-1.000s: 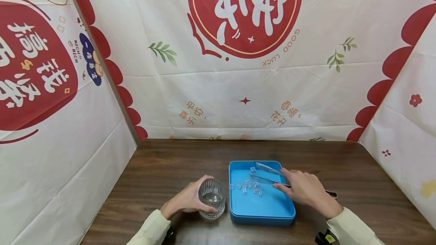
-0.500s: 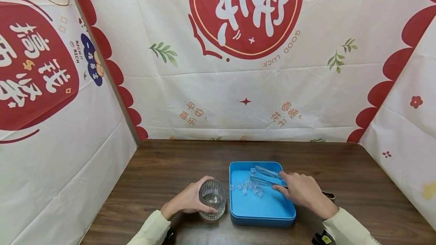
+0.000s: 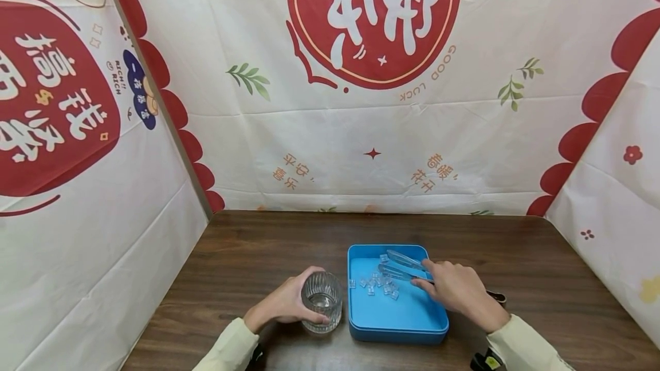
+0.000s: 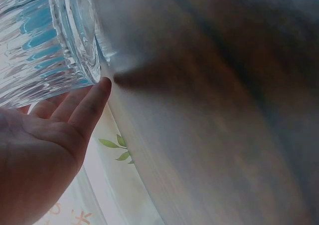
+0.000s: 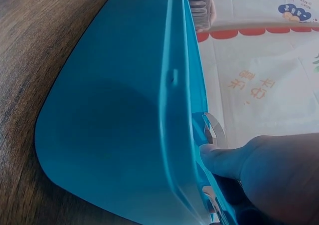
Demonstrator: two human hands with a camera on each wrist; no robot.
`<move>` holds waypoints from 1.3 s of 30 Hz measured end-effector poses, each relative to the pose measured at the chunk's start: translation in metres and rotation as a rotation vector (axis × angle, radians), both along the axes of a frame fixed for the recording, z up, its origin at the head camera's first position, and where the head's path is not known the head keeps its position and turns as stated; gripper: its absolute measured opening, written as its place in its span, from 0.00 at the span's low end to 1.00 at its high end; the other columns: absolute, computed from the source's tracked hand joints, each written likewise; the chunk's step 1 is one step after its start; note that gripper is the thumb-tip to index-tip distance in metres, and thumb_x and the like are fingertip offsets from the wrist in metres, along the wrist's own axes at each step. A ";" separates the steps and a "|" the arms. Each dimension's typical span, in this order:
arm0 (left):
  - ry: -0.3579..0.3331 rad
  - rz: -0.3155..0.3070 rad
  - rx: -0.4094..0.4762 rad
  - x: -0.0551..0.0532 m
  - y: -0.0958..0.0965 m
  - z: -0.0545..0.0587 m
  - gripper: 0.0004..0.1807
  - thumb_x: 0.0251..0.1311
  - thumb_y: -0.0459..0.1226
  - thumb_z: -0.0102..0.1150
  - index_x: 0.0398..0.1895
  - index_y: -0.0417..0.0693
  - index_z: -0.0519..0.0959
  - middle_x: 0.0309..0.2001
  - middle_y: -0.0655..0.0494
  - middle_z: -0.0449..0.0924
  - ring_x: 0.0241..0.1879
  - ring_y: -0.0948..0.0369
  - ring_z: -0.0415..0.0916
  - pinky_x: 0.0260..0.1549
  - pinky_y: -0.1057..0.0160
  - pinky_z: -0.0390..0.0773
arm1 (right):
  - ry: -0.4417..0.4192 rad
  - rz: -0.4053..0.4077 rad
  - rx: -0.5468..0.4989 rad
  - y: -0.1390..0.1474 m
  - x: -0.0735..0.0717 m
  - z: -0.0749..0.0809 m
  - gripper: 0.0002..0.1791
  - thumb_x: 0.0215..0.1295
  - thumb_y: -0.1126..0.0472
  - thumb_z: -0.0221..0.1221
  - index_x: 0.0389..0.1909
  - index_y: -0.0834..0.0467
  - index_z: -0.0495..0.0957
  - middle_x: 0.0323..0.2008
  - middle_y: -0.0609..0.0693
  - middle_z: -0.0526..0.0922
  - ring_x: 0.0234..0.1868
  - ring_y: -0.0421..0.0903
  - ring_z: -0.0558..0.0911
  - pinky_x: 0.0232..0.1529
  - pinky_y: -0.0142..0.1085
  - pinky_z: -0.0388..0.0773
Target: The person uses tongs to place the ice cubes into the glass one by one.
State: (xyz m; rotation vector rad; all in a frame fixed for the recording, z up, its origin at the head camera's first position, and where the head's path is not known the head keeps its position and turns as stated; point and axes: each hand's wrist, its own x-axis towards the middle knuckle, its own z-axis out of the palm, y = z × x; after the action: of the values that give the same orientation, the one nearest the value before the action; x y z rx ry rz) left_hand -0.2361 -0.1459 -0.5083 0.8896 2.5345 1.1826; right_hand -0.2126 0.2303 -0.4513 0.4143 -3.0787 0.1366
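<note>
My left hand (image 3: 289, 302) grips a clear ribbed drinking glass (image 3: 330, 316) from its left side, thumb in front and fingers behind. In the left wrist view, fingers of the left hand (image 4: 45, 150) lie along the ribbed glass (image 4: 40, 45). My right hand (image 3: 456, 288) holds metal tongs (image 3: 406, 260), their two arms spread apart over a blue tray (image 3: 397, 316). Small clear cubes (image 3: 387, 289) lie scattered inside, several close to the lower tong tip. In the right wrist view, the tray's outside (image 5: 104, 100) hides most of the tongs (image 5: 215, 128) beside my thumb (image 5: 224, 161).
Glass and tray stand side by side on a dark wooden table (image 3: 268, 239), a narrow gap between them. A white printed cloth (image 3: 330, 147) hangs behind the table's back edge, with further cloth walls left and right.
My right hand has shifted slightly left with the tongs, and the upper tong tip has come a little nearer the lower one. The left hand and glass have stayed in place.
</note>
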 end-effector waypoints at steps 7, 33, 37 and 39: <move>-0.018 0.006 -0.008 0.002 0.000 0.001 0.47 0.40 0.55 0.79 0.65 0.62 0.64 0.51 0.57 0.79 0.48 0.62 0.78 0.46 0.60 0.78 | -0.009 -0.016 0.001 0.000 0.001 -0.002 0.33 0.63 0.39 0.61 0.58 0.60 0.77 0.42 0.61 0.86 0.29 0.51 0.83 0.19 0.39 0.74; -0.038 -0.012 0.007 0.003 -0.001 -0.002 0.46 0.42 0.52 0.79 0.65 0.59 0.64 0.52 0.56 0.78 0.48 0.63 0.77 0.46 0.62 0.78 | -0.048 -0.030 -0.019 -0.004 0.007 -0.001 0.32 0.61 0.41 0.63 0.57 0.61 0.77 0.38 0.58 0.85 0.23 0.45 0.78 0.16 0.35 0.69; -0.016 -0.007 0.001 0.001 -0.001 0.000 0.47 0.41 0.53 0.80 0.65 0.58 0.64 0.51 0.56 0.79 0.47 0.63 0.77 0.46 0.61 0.78 | -0.050 -0.036 -0.012 -0.003 0.006 0.003 0.32 0.62 0.41 0.63 0.58 0.61 0.77 0.38 0.59 0.85 0.23 0.45 0.78 0.16 0.34 0.69; -0.003 -0.009 0.007 0.000 0.000 0.001 0.47 0.41 0.53 0.80 0.65 0.59 0.64 0.51 0.55 0.80 0.47 0.62 0.78 0.47 0.61 0.78 | -0.057 -0.042 -0.010 -0.003 0.005 0.005 0.33 0.62 0.41 0.63 0.58 0.61 0.77 0.39 0.59 0.86 0.23 0.45 0.78 0.16 0.35 0.69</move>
State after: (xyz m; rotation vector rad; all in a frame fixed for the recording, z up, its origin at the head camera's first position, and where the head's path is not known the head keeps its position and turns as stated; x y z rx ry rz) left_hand -0.2362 -0.1459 -0.5072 0.8996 2.5226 1.1899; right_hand -0.2074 0.2275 -0.4464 0.3518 -3.1385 0.1656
